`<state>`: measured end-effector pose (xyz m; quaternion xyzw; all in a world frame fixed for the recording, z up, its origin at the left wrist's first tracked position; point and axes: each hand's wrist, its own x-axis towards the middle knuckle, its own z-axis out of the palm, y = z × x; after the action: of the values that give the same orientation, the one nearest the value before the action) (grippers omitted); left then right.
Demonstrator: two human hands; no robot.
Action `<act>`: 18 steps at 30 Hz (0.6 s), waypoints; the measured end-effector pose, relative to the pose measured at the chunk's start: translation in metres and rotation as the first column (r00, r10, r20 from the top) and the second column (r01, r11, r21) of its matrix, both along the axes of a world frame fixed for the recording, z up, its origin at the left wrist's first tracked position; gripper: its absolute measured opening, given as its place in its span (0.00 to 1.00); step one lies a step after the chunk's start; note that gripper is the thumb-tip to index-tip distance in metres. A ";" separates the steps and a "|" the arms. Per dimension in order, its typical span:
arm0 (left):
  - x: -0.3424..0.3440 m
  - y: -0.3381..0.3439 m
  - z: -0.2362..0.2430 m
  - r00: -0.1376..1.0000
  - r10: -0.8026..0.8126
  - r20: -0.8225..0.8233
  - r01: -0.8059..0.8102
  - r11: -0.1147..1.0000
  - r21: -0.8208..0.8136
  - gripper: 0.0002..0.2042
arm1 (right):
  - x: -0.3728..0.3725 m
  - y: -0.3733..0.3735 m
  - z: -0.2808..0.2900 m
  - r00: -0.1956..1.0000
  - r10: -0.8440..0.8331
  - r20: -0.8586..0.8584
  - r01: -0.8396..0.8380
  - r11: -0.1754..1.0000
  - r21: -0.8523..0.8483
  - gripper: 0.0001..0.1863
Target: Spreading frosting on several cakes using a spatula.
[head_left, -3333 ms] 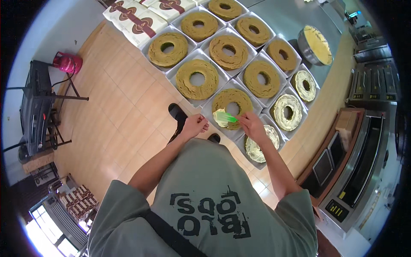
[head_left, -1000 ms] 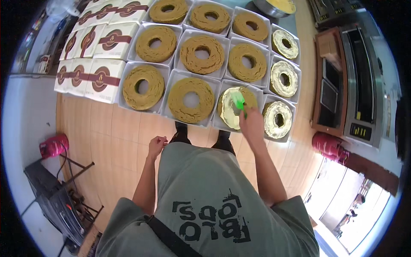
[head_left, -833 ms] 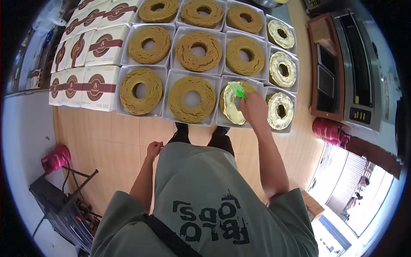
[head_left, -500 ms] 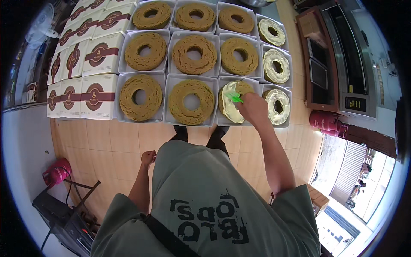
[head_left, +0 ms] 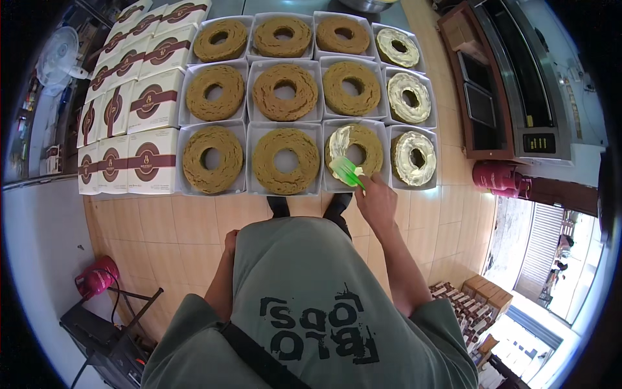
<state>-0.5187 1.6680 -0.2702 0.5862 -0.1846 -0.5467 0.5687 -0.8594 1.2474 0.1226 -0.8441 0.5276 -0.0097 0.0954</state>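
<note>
My right hand [head_left: 378, 200] grips the handle of a green spatula [head_left: 348, 171]. Its pale blade rests on the near left part of a brown ring cake [head_left: 370, 154], the third from the left in the nearest row. Pale cream [head_left: 339, 141] covers part of that cake's left side; its right side is bare. The cake sits in an open white box. To its right is a cream-covered ring cake [head_left: 400, 155], and to its left a plain brown ring cake [head_left: 265, 154]. Against the shirt at my side hangs my left hand [head_left: 231, 241], its fingers mostly hidden.
More boxed ring cakes [head_left: 285, 92] stand in rows, plain ones left and creamed ones right. Stacked closed white boxes [head_left: 153, 155] fill the table's left side. A metal bowl [head_left: 367, 5] is at the far edge. An oven [head_left: 531, 84] stands right, a pink gas cylinder [head_left: 497, 179] below it.
My right hand and the spatula have moved nearer to me, from the cake's upper part to its near left edge. My left hand has come in against the shirt. The view has shifted slightly.
</note>
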 end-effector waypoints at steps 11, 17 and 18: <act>-0.018 -0.049 0.091 0.950 -0.187 0.251 -0.044 0.714 0.699 0.19 | -0.080 -0.024 -0.020 0.899 0.336 0.280 -0.318 0.942 -0.111 0.15; -0.036 -0.009 0.054 0.992 0.049 0.114 -0.101 0.856 0.506 0.18 | -0.069 -0.037 -0.038 0.866 0.414 0.281 -0.403 0.910 -0.096 0.12; -0.032 0.005 0.044 0.995 0.095 0.018 -0.095 0.931 0.353 0.18 | -0.065 -0.039 -0.039 0.867 0.407 0.289 -0.394 0.913 -0.106 0.12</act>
<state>-0.5506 1.6730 -0.2257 0.6872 -0.0549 -0.5428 0.4798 -0.9247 1.2085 0.0837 -0.9252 0.3196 -0.1312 0.1570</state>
